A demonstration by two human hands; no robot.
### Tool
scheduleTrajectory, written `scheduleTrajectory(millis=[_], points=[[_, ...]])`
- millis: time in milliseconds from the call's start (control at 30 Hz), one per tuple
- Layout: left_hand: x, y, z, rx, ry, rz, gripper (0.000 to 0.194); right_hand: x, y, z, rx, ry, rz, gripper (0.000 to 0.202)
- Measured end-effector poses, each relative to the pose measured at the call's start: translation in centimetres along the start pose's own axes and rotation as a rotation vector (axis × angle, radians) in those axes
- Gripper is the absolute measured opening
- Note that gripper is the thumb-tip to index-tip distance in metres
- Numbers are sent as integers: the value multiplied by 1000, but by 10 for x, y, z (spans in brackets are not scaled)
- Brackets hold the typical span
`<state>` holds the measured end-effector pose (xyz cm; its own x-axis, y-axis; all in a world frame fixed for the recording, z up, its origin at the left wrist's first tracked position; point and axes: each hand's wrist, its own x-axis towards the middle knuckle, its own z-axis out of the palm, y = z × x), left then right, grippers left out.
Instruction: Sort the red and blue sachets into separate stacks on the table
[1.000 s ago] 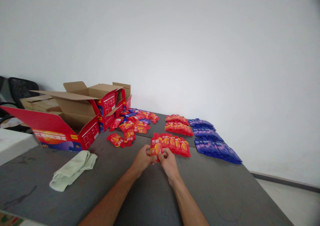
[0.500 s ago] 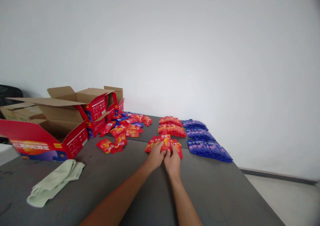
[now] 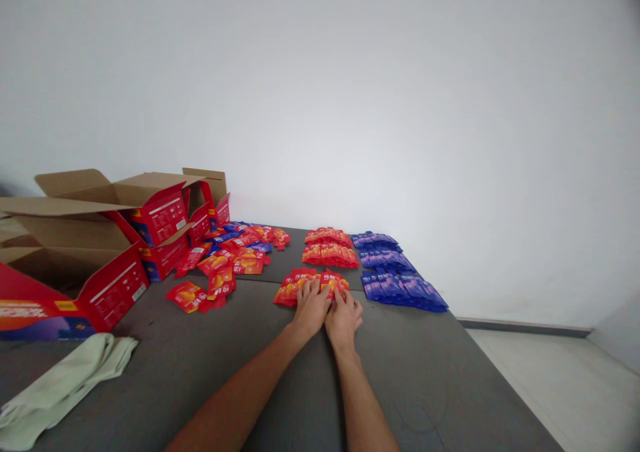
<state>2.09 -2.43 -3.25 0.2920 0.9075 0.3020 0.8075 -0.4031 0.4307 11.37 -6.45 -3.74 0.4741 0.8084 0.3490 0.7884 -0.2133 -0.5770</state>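
My left hand [image 3: 311, 309] rests on a row of overlapping red sachets [image 3: 286, 292] with orange fruit prints, its fingers spread over their front part. Beside it, my right hand [image 3: 342, 320] touches the near edge of the same row, fingers apart and slightly bent. The two hands nearly meet, and they hide part of the row's front. Behind this row lie two more stacked rows of red sachets [image 3: 330, 255]. To the right stand rows of blue-purple sachets [image 3: 400, 289], fanned in the same overlapping way.
At left are open red cartons [image 3: 113, 289] with brown flaps. Between them and my hands lies a loose pile of red and blue sachets [image 3: 220, 262]. A folded pale green cloth [image 3: 70, 382] lies on the dark grey table [image 3: 210, 365]. A white wall [image 3: 350, 105] rises behind.
The red sachet held up between both hands now lies in the front row, and my fingers have spread over it. The view has turned slightly, shifting the boxes and sachets leftward.
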Motion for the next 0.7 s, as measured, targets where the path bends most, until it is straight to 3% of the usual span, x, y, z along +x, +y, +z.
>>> scheduleTrajectory(millis=[133, 400, 533, 700], points=[[-2, -2, -2, 1, -27, -7, 44, -1, 1, 0, 10, -39, -1, 45], [-8, -10, -15, -44, 2, 30, 45, -7, -13, -3, -12, 40, -78, 49], [-20, -25, -34, -22, 40, 11, 47, -18, -32, -1, -21, 25, -172, 47], [-41, -58, -63, 53, 82, -46, 46, -37, -62, 15, -21, -42, -321, 46]])
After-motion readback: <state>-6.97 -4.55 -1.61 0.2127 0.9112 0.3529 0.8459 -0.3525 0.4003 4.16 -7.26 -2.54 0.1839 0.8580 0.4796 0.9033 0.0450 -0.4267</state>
